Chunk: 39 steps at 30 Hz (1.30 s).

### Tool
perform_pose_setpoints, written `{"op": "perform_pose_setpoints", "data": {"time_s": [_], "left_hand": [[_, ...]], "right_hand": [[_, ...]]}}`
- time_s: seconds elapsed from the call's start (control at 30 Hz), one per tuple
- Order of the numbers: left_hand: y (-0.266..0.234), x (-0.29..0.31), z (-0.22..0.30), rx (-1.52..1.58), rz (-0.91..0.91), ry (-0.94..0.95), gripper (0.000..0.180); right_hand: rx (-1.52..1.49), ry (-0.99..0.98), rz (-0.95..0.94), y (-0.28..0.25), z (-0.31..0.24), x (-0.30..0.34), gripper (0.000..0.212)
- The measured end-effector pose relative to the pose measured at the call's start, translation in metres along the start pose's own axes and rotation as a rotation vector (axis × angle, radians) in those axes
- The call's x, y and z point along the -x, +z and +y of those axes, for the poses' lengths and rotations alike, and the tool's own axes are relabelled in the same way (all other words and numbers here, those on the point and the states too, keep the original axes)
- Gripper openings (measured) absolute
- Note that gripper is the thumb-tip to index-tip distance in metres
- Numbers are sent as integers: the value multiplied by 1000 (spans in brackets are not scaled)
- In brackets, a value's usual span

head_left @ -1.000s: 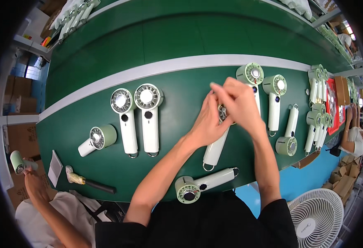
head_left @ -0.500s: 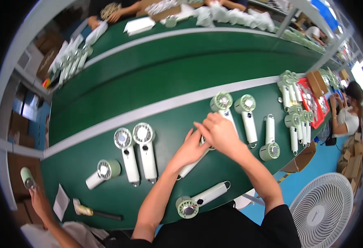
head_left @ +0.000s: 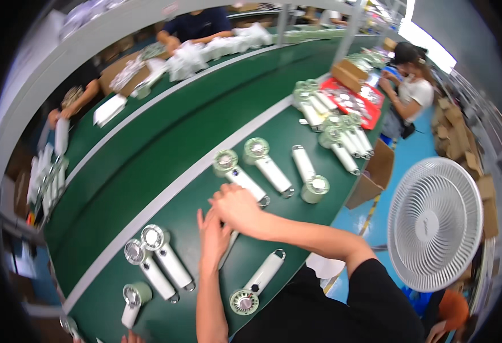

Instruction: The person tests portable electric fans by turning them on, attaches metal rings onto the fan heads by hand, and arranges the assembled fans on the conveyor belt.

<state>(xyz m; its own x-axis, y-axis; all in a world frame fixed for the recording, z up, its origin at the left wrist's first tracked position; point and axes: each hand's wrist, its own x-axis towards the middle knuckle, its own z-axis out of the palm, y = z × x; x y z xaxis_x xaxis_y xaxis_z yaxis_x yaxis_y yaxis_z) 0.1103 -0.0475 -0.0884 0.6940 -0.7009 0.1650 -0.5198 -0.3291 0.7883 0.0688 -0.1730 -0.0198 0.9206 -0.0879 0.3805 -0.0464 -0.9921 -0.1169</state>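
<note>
My left hand and my right hand meet over a white handheld fan on the green table. Only part of its handle shows beside my left wrist; its head is hidden under the hands. My left hand is closed about it, with one finger sticking out. The right one curls over the left, and what its fingers grip is hidden. Just beyond lies a handheld fan with a pale green head. Nearer my body rests another fan, its round head open to view.
More handheld fans lie left and right. A red tray of small parts stands at the far right, near a seated co-worker. A rail crosses the table. A large white fan stands at right.
The view has swung to the right, so the table and fans appear shifted left and tilted. My hands stay together over the same fan, with the right still on top.
</note>
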Motion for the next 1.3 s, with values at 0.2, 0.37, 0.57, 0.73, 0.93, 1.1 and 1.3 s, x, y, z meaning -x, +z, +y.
{"op": "perform_pose_setpoints", "data": {"time_s": [0.2, 0.37, 0.57, 0.73, 0.93, 1.1, 1.3], "left_hand": [[-7, 4, 3, -142, 4, -9, 43], [-6, 3, 10, -177, 14, 25, 39], [-13, -6, -6, -236, 116, -30, 27], [-11, -12, -9, -148, 245, -21, 26], [-16, -14, -13, 217, 162, -204, 31], [-11, -7, -17, 286, 173, -159, 40], [1, -8, -24, 291, 253, -51, 41]], "right_hand": [[104, 52, -46, 28, -4, -4, 19], [77, 82, -60, 34, 1, -6, 15], [97, -1, 13, 53, -11, -42, 11], [-37, -21, 9, 71, -12, -63, 14], [-168, -23, -69, 64, -3, -63, 14], [-103, -29, 41, 67, -14, -57, 11], [-5, -109, -2, 63, -10, -60, 16]]}}
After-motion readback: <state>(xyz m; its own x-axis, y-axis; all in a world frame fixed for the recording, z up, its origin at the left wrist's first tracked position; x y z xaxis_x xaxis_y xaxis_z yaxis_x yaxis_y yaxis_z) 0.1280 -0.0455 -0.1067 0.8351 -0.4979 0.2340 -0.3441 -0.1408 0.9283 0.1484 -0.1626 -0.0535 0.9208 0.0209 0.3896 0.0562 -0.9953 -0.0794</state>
